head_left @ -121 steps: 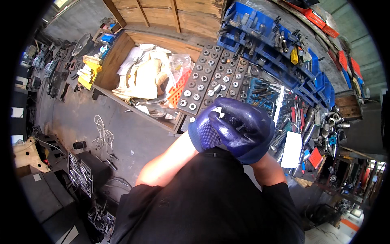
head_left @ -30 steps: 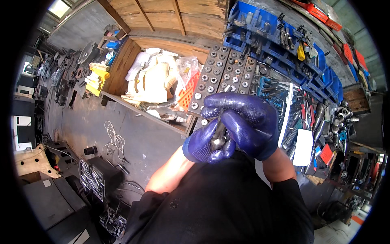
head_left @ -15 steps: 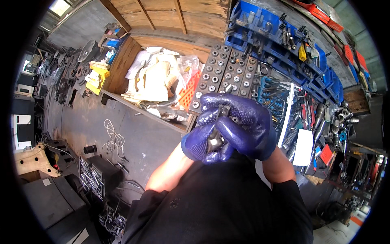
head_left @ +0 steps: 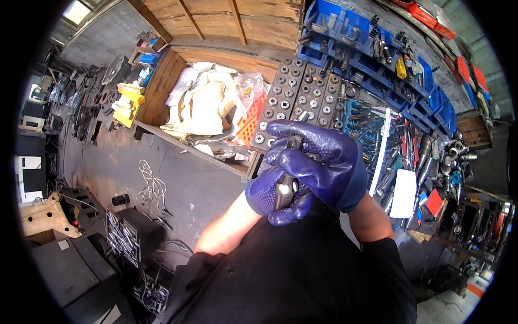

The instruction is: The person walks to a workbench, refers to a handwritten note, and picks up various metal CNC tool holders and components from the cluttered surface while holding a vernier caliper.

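Both hands wear purple dotted gloves and meet in front of my chest. My left hand is closed round the lower part of a cylindrical metal tool holder, whose shiny end points toward me. From the right, my right hand wraps over its darker upper part, with the thumb pressed along it. The fingers cover much of the piece, so its full shape is hidden. Just beyond the hands stands a dark rack of collets, with a small metal cylinder lying on it.
Left of the rack is a wooden box with cloths and an orange perforated sheet. Blue bins stand at the far right, above a spread of hand tools. A cable lies on the floor, near a dark cabinet.
The right hand has shifted slightly on the metal tool holder, its thumb further up and left. More of the shiny lower end shows. Both hands stay together in nearly the same place.
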Demonstrator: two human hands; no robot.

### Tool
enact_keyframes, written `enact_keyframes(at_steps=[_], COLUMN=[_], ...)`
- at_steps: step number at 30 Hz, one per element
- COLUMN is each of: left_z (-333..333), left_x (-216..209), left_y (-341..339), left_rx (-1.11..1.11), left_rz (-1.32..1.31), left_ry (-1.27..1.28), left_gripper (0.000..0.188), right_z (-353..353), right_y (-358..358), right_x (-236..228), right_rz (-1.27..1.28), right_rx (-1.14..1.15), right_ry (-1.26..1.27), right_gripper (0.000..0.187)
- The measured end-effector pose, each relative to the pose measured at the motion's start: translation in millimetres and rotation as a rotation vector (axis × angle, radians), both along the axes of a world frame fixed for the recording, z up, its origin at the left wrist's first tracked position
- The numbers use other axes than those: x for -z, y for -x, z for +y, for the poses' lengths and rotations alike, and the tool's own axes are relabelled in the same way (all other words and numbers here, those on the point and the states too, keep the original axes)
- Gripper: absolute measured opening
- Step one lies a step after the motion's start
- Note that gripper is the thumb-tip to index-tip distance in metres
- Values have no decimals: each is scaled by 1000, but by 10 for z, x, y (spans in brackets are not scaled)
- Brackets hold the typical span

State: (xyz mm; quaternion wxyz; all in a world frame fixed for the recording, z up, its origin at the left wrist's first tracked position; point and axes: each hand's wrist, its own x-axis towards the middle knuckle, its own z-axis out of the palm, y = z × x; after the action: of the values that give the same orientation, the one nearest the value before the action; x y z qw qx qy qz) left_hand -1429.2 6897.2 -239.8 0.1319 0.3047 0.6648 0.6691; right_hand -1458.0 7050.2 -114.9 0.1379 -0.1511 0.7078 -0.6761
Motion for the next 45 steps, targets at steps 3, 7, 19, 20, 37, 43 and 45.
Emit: enact_keyframes(at_steps=[3,7,19,20,37,43,45], left_z=[26,-107,-124,-130,1263,1889,2058], left_x=[69,243,388,419,511,389,278], left_y=[-4,-61,-54,-61,-1071,-1678,-1820], left_rx=[-23,-109,347,335,349,606,622], left_rz=[3,-26,-792,-828,-1196,-1050,-1035], left_ry=[16,102,58,83,-52,-61,-48], left_gripper=[35,35,68,71,46,48,46], right_z=[19,25,360,395,1760,2529,2706], right_y=[0,-27,-742,-807,-2268,-2927,-2938], right_x=[87,216,846,880,1060,1931,2558], right_rz=[86,30,-262,-261,212,-176,-68], right_rx=[28,170,538,551,714,816,942], right_ry=[-12,164,121,128,116,101,-207], right_gripper=[33,23,20,21,23,29,27])
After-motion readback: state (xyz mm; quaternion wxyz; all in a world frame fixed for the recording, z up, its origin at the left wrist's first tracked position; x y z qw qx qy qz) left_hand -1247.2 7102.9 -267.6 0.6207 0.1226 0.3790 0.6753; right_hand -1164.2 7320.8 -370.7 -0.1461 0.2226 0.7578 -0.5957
